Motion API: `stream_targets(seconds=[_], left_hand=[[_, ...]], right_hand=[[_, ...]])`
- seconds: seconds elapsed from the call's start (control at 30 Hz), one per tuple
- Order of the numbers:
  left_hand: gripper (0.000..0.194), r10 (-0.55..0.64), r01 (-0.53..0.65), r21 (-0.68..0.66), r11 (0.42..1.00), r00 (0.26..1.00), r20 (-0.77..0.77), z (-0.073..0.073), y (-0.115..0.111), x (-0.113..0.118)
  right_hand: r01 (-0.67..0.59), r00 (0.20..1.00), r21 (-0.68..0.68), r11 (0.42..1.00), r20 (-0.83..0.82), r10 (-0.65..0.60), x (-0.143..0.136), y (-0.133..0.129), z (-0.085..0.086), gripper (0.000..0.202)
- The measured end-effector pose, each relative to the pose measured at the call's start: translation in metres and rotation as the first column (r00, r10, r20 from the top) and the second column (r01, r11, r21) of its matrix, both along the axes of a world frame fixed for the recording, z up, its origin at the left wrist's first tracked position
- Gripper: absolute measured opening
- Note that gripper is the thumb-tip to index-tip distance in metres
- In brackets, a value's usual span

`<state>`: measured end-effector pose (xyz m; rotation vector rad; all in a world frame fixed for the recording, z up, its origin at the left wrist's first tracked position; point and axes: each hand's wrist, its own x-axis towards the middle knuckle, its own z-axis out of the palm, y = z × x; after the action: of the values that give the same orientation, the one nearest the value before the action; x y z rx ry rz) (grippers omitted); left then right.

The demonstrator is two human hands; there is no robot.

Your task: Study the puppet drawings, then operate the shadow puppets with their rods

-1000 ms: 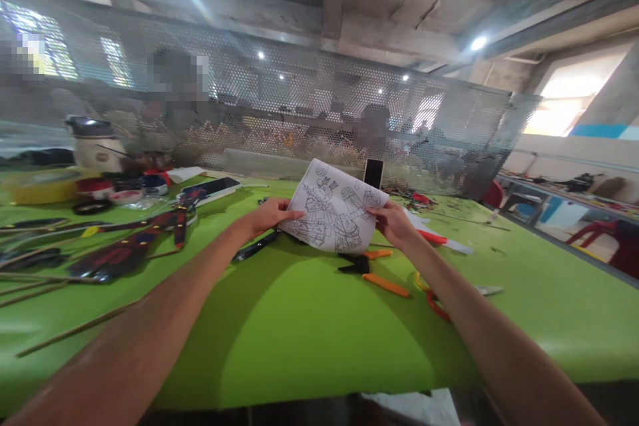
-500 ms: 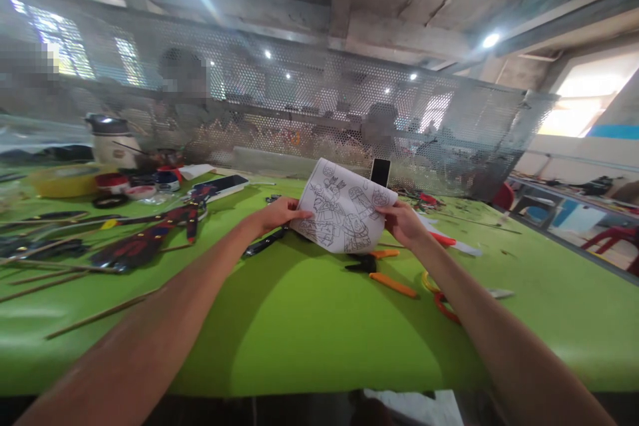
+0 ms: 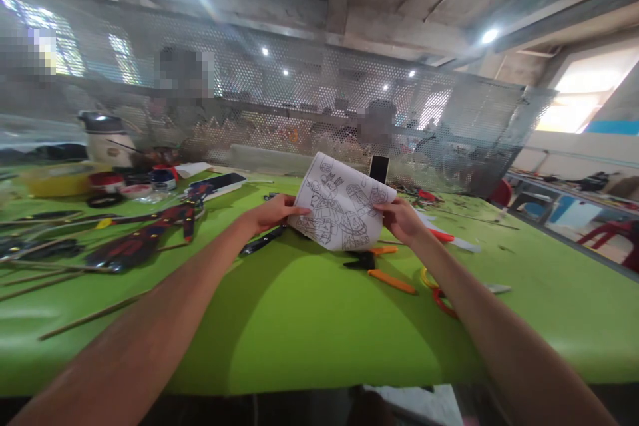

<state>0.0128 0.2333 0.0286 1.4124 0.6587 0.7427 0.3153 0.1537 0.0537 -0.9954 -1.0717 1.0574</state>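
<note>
Both hands hold one sheet of paper [image 3: 342, 211] up off the green table [image 3: 309, 319], out toward its far side. The left hand [image 3: 272, 212] pinches the left edge, thumb on the printed face and the other fingers behind; the right hand [image 3: 402, 221] is closed on the right edge the same way. The sheet carries black line drawings and curls forward along its bottom edge, so it hangs bowed between the two grips.

The paper looks thin and limp. If the hands pull apart or twist against each other, I think it could crease across the drawing or tear from one pinched edge. If either grip slackens, the sheet would likely swing down from the other hand onto the clutter below.

That clutter is close. Orange-handled pliers [image 3: 382, 268] lie on the table just under the paper's lower edge, a dark tool [image 3: 260, 242] lies under the left hand, and red-handled scissors [image 3: 439, 296] sit beside the right forearm. A lowered wrist could knock any of these, and a tool tip might snag the paper.

A phone [image 3: 379, 168] stands upright just beyond the sheet, at the mesh screen [image 3: 449, 126]. A push forward could tip it.
</note>
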Motion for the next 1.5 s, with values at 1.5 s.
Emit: stream_targets(seconds=[1.5], left_hand=[[0.025,0.08,-0.065,-0.063,0.996,0.954,0.289,-0.001,0.007,-0.005]], right_hand=[[-0.014,0.997,-0.002,1.0,0.073,0.014,0.0,0.001,-0.001,0.033]])
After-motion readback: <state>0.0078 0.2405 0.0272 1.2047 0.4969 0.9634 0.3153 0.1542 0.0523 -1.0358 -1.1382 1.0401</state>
